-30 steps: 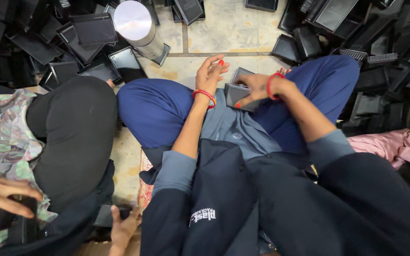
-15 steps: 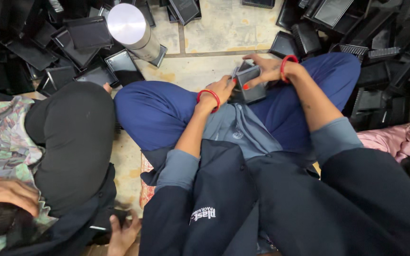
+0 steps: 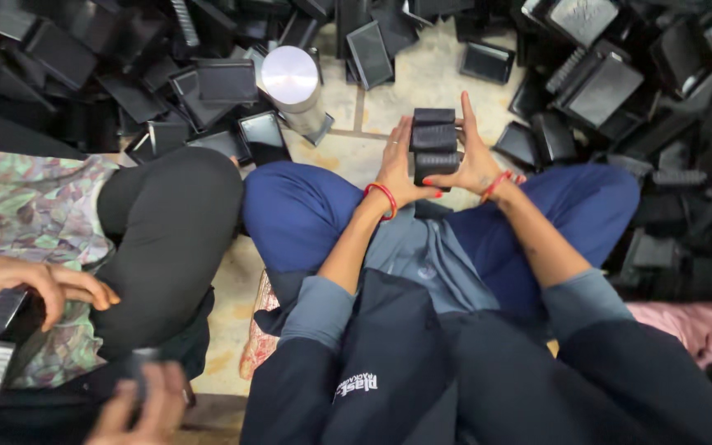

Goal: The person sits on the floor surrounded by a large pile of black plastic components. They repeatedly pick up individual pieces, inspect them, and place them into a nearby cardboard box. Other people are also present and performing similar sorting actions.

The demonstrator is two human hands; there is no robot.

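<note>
Left hand (image 3: 395, 165) and right hand (image 3: 473, 161) clamp a black, ribbed stack (image 3: 434, 142) of three trays between flat fingers.

The black part (image 3: 434, 147) pressed between the hands looks like matt ribbed plastic. At 10 o'clock from it, the metal cylinder (image 3: 290, 77) has a brushed, shiny top. The trays (image 3: 603, 82) piled around are dark plastic with slight gloss. The floor (image 3: 422, 82) is pale, mottled stone tile, and the blue trousers (image 3: 306, 214) are smooth cloth.
</note>
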